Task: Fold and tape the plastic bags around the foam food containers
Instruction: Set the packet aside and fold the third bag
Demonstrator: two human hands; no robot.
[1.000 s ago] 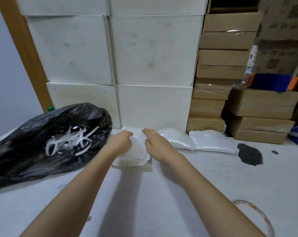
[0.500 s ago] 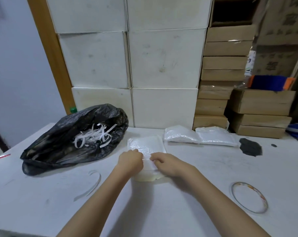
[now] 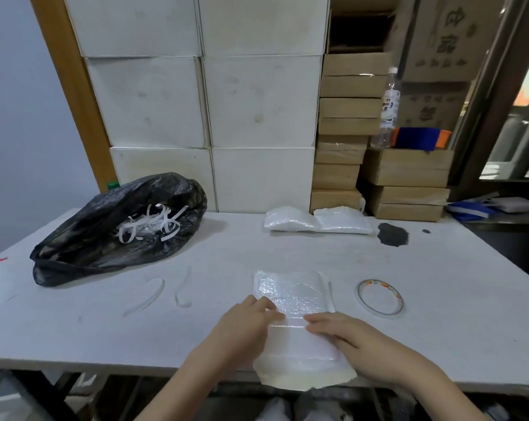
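Head view, wrapped container: foam container in a clear plastic bag lies flat on the table, long axis running from the near edge away toward the boxes; its near end overhangs the edge.
Left hand: left hand rests on the package's left side, fingers loosely curled and pinching the film.
Right hand: right hand lies on the right side, fingers nearly straight, pressing the film down.
Materials: crinkled glossy film over a pale, rounded-corner rectangle.
Left surroundings: black bag holding white strips; two curled strips lie near it.
Right surroundings: tape ring just beside the package; two wrapped packages by the boxes; dark patch.
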